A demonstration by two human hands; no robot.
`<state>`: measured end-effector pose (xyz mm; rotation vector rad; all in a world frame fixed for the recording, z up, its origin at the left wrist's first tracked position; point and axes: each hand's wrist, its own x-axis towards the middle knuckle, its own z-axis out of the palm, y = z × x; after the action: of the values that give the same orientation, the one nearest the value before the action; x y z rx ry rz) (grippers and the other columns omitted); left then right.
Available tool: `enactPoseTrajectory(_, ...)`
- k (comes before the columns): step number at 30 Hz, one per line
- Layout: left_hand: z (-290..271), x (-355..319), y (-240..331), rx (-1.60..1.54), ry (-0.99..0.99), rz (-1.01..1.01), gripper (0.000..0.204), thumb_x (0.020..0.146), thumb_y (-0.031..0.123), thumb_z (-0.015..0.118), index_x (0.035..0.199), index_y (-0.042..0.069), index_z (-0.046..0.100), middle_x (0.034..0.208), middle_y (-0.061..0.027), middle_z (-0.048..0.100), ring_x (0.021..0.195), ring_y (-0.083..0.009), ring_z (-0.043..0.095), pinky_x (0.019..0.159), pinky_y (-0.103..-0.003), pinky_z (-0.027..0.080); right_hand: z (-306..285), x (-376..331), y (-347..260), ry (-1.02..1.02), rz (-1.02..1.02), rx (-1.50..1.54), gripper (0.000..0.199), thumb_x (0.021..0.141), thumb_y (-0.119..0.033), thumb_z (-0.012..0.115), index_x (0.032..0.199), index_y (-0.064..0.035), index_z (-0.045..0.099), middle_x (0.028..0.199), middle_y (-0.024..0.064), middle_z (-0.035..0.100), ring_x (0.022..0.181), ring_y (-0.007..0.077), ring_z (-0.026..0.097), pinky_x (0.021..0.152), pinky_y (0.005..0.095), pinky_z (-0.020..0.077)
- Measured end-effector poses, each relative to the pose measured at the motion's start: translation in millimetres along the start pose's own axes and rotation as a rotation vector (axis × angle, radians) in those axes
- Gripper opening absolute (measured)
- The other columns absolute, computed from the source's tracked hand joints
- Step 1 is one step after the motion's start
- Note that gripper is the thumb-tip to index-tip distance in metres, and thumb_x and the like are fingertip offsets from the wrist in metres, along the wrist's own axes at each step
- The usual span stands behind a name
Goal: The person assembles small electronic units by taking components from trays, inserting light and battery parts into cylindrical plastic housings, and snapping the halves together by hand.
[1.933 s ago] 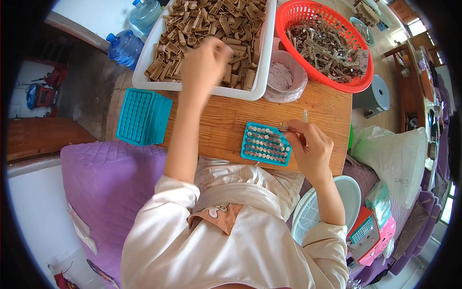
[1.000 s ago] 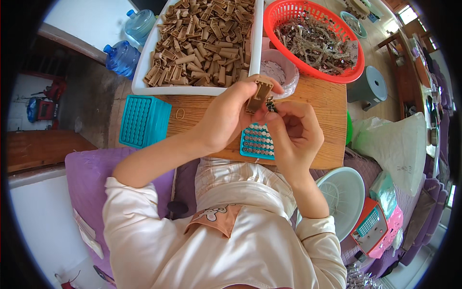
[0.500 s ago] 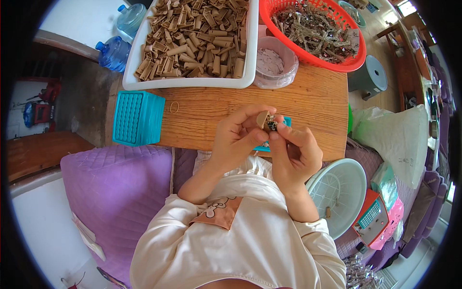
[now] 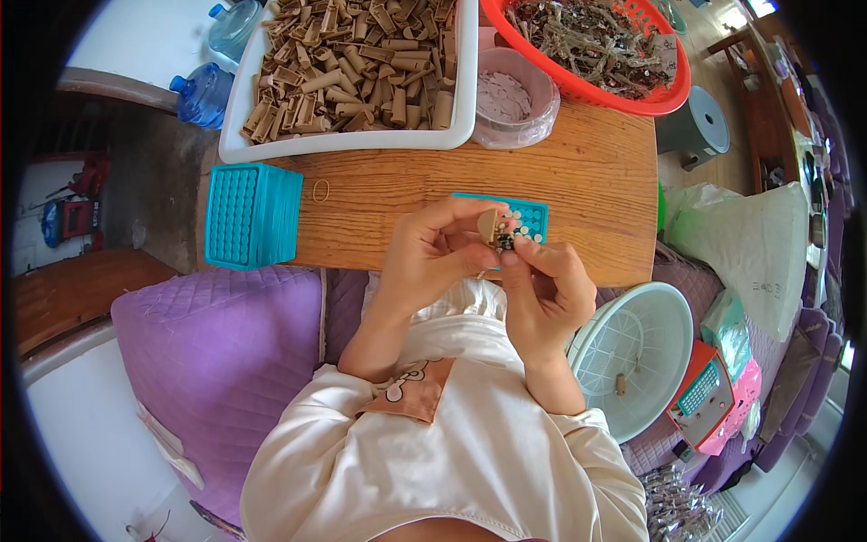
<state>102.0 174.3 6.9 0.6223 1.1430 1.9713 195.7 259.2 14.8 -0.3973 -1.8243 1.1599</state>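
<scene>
Far left of frame: a stack of teal perforated trays (image 4: 250, 215) sat on the left end of the wooden table (image 4: 596, 194), with a rubber band (image 4: 321, 190) lying just right of it. Upper left, two blue water bottles (image 4: 203, 92) stood off the table edge. Top centre, a white bin (image 4: 461, 86) held a heap of short brown cardboard tubes (image 4: 357, 63); right of it a small clear tub (image 4: 515, 95), touching a red basket (image 4: 673, 90) of dark wiry parts.

Centre: the left hand (image 4: 433, 257) was closed, thumb and fingers pinching one brown tube (image 4: 489, 226) upright. The right hand (image 4: 542, 289) met it from the right, fingertips pinched on a small dark part (image 4: 506, 241) touching the tube's lower end. Both were held just above the near edge of the table, over a teal tray (image 4: 528, 217) partly filled with pale round ends, mostly hidden behind the hands.

Judged step: fitting the small part into the tube, mid-assembly. Whether it was seated cannot be told. The next move would call for a firm pinch on the tube, a straight push, then a free hole in the tray behind.

Lower right: a white basket-like bowl (image 4: 632, 357), a red and pink box (image 4: 713, 397).
</scene>
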Motion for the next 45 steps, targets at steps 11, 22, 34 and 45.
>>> enactPoseTrajectory(11,6.2,-2.4,-9.2,-0.056,0.003,0.005,0.035,0.076,0.006,0.06,0.108,-0.003,0.049,0.099,-0.0116,0.056,0.09,-0.015,0.055,0.075,-0.026,0.048,-7.2,2.3,-0.5,-0.176,-0.013,-0.085,0.016,0.07,0.007,0.06,0.083,0.0001,0.06,0.071,0.0077,0.055,0.058,0.0117,0.051,0.048,0.0201,0.0407)
enactPoseTrajectory(22,20.9,-1.5,-15.9,-0.032,0.2,0.053,0.035,0.086,0.018,0.045,0.115,-0.001,0.039,0.101,-0.017,0.055,0.08,-0.0151,0.058,0.06,-0.023,0.051,3.6,-14.7,19.0,-0.061,0.339,0.235,0.025,0.075,0.008,0.052,0.098,-0.0015,0.051,0.097,0.0092,0.047,0.061,0.0092,0.045,0.051,0.0201,0.0391)
enactPoseTrajectory(34,18.4,3.1,-12.8,0.064,0.217,0.072,0.031,0.087,0.016,0.044,0.114,0.003,0.039,0.096,-0.0144,0.056,0.078,-0.0143,0.058,0.054,-0.02,0.051,-3.7,-6.3,13.2,-0.026,0.239,0.132,0.025,0.07,0.012,0.053,0.092,-0.0007,0.053,0.092,0.0092,0.051,0.065,0.01,0.052,0.048,0.0191,0.0401)
enactPoseTrajectory(45,17.0,5.1,-18.1,-0.507,0.243,-0.114,0.027,0.088,0.01,0.039,0.114,0.005,0.035,0.107,-0.0165,0.049,0.098,-0.0263,0.053,0.072,-0.032,0.053,-3.9,-10.0,18.7,-0.146,0.569,0.407,0.039,0.074,0.013,0.045,0.11,-0.0023,0.042,0.097,0.0084,0.049,0.066,0.0067,0.051,0.053,0.0196,0.0426)
